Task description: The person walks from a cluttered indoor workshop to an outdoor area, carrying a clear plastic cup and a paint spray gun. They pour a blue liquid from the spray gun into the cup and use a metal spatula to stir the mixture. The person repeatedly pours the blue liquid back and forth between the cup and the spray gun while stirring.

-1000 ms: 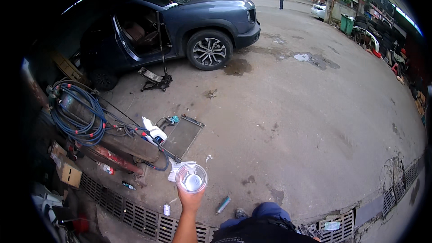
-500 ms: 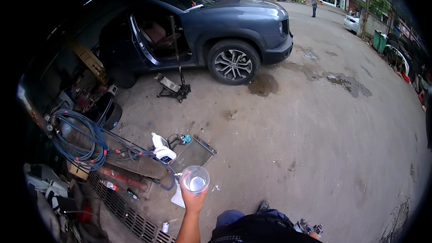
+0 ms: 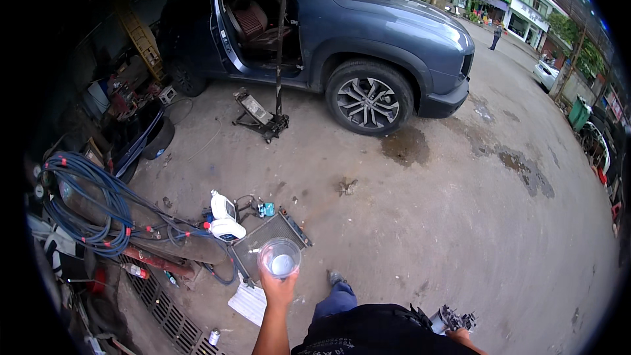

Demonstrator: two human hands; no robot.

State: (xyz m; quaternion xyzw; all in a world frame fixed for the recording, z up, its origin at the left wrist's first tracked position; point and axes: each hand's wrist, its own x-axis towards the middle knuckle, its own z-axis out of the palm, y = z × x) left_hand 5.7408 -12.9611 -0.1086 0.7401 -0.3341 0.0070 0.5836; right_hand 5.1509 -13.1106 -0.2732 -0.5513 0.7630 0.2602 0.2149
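Observation:
My left hand (image 3: 279, 289) is closed around a clear plastic cup (image 3: 297, 258), held out over the floor in front of me. The cup's open top faces up, with a pale round bottom showing inside. Low at the right, beside my body, my right hand (image 3: 460, 335) is partly in view. It grips a grey object with dark jagged parts (image 3: 453, 319), whose kind I cannot make out. Just beyond the cup lies a flat radiator-like panel (image 3: 279, 229), next to a white jug (image 3: 227, 230). A paper sheet (image 3: 247, 304) rests on the floor nearby.
A dark blue car (image 3: 394, 23) stands ahead, its front seat visible through the door opening. Beside it is a floor jack (image 3: 258, 113) with an upright handle. Coiled hoses (image 3: 92, 207), a tank and a floor grate (image 3: 167, 319) are at left. Wet patches (image 3: 405, 146) mark the ground.
The view has shifted, and the car appears larger and farther right. My left hand still holds the cup. More of the right hand and its grey object shows, and one foot has shifted left.

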